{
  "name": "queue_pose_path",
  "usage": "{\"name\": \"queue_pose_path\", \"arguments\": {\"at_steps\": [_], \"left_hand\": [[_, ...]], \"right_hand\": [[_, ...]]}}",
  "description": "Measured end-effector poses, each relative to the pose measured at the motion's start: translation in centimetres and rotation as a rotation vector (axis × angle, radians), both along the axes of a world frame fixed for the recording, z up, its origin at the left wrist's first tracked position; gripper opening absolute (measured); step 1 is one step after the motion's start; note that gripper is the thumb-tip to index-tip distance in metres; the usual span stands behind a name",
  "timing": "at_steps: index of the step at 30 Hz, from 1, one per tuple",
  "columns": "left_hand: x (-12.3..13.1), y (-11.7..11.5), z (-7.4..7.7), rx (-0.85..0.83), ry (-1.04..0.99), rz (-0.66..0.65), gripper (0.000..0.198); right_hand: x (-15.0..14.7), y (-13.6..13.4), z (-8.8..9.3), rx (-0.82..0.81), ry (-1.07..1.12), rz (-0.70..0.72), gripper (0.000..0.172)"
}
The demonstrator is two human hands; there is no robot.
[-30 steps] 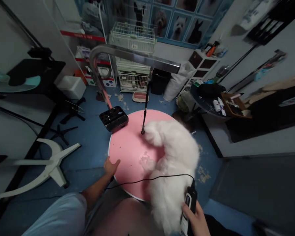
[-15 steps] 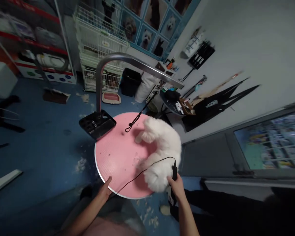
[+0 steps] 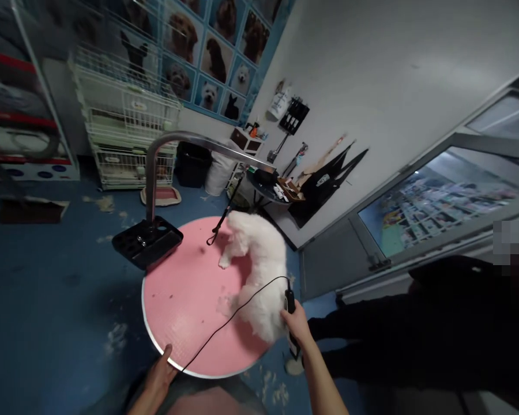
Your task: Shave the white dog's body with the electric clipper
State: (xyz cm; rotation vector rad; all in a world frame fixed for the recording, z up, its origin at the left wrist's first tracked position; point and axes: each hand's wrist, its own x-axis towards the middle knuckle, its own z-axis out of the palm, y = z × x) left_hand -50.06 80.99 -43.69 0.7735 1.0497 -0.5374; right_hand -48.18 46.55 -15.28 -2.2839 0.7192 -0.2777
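A fluffy white dog [image 3: 266, 253] stands on a round pink grooming table [image 3: 177, 311], its body curved along the right side and its head toward the far edge. My right hand [image 3: 297, 323] is closed around black corded hair clippers [image 3: 289, 302], beside the dog's hindquarters. From the clippers a thin black cord [image 3: 225, 324] loops across the dog and tabletop to the near rim. At that rim my left hand [image 3: 158, 377] has its thumb over the edge and its fingers partly hidden below, gripping the table. The cord passes close to those fingers.
A metal arm [image 3: 151, 173] rises from a black tool tray [image 3: 149, 242] at the table's left, with a black loop strap [image 3: 216, 230] hanging near the dog. On the right stands a person in dark clothes [image 3: 415, 328]. White cages [image 3: 130, 127] stand behind; cut hair lies on the floor.
The view has turned to the right, so the table sits lower and further left, and more of the person shows. The dog's head has turned away. Both hands keep their holds.
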Motion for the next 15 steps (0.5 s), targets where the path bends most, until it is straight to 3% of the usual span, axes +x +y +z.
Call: {"name": "queue_pose_path", "arguments": {"at_steps": [8,12,15], "left_hand": [[-4.6,5.2,1.1,-0.069,0.069,-0.046,0.022],[-5.9,7.1,1.0,-0.088,0.082,-0.070,0.019],[-6.4,8.4,2.0,0.018,0.108,-0.182,0.021]], "right_hand": [[-7.0,2.7,-0.4,0.016,0.045,-0.067,0.039],[-10.0,4.4,-1.0,0.055,0.052,-0.077,0.050],[-10.8,5.6,-2.2,0.096,0.062,-0.081,0.054]]}}
